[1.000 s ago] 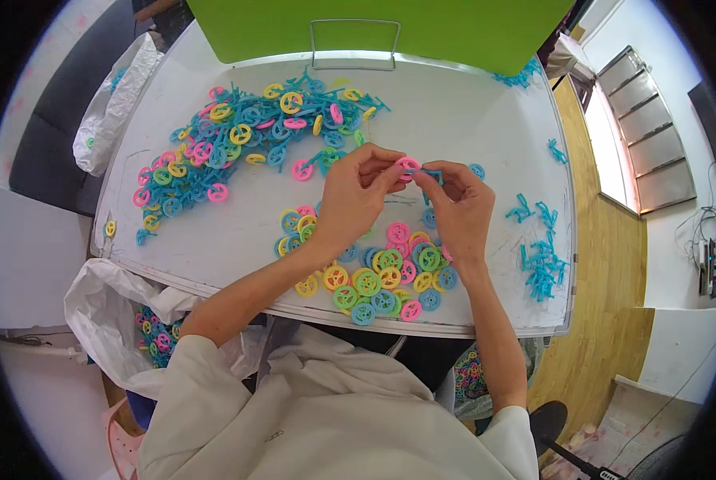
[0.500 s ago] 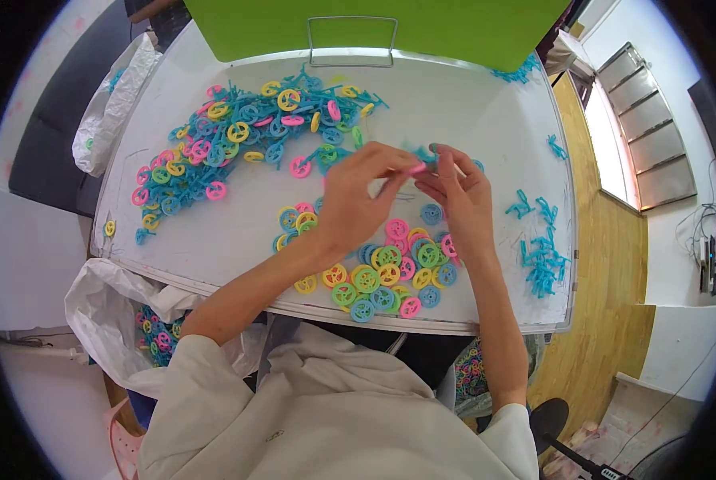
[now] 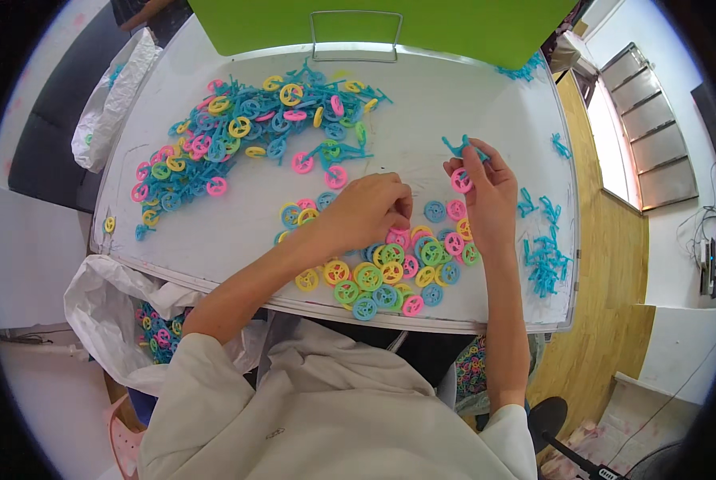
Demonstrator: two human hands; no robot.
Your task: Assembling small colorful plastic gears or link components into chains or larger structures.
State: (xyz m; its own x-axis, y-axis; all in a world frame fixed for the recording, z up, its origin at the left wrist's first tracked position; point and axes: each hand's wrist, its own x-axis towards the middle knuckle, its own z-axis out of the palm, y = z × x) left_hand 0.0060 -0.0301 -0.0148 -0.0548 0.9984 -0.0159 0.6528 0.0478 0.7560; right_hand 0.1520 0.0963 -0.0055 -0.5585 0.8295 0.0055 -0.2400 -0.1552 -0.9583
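Note:
My right hand (image 3: 492, 188) is raised over the right part of the white table (image 3: 430, 104). It pinches a small blue plastic frame (image 3: 456, 147) that has a pink wheel (image 3: 462, 180) on its lower end. Lower and to the left, my left hand (image 3: 376, 210) reaches down with curled fingers to a pile of loose wheels. Its fingertips are closed at a pink wheel (image 3: 398, 235) on the pile's upper edge. The loose wheels (image 3: 368, 278) are pink, yellow, green and blue. Beyond my left hand lies a heap of blue frames with coloured wheels (image 3: 246, 120).
Bare blue frames (image 3: 543, 268) lie along the table's right side. A green panel (image 3: 374, 24) with a wire handle (image 3: 356, 58) stands at the far edge. White bags (image 3: 94, 320) of parts hang at the left. Another person's arm (image 3: 146, 12) shows at the far left.
My hands have come apart. The right moved right, keeping the blue frame and a pink wheel; the left dropped to the loose wheels. A blue frame with a pink wheel shows near the heap.

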